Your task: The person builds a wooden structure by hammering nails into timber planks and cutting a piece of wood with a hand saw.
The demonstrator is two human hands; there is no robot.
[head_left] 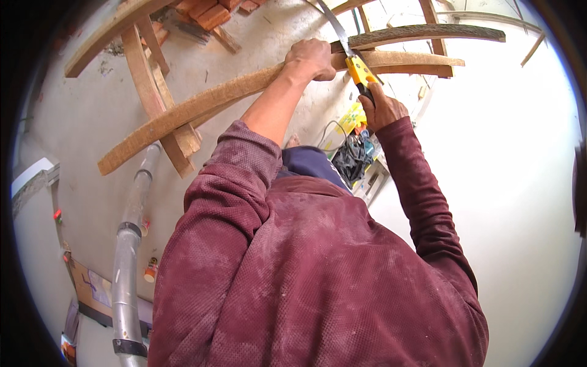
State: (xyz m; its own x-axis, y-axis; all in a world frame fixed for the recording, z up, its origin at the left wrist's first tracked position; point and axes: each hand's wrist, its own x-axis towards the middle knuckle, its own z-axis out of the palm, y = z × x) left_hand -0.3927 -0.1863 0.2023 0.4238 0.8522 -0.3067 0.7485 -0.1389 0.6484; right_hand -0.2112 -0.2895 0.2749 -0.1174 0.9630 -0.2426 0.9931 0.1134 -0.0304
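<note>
My right hand [384,109] is closed round the yellow and black handle of a handsaw [362,72]. Its metal blade points up and away, crossing a dark, rough-edged wooden board [428,33] close to that board's left end. My left hand [312,59] is clenched over the timber just left of the saw, pressing where the dark board meets a long, light wooden board [208,98]. Its fingertips are hidden, so I cannot tell exactly which piece they wrap. The light board rests across shorter crosspieces [147,79]. Whether the teeth touch the wood is hard to see.
Red-brown bricks [211,15] lie piled at the far left. A grey pipe [126,263] with black bands runs down the left. Close to my body are a black plastic bag [353,160] and a yellow bag [353,117]. Another wooden board [101,43] spans the upper left.
</note>
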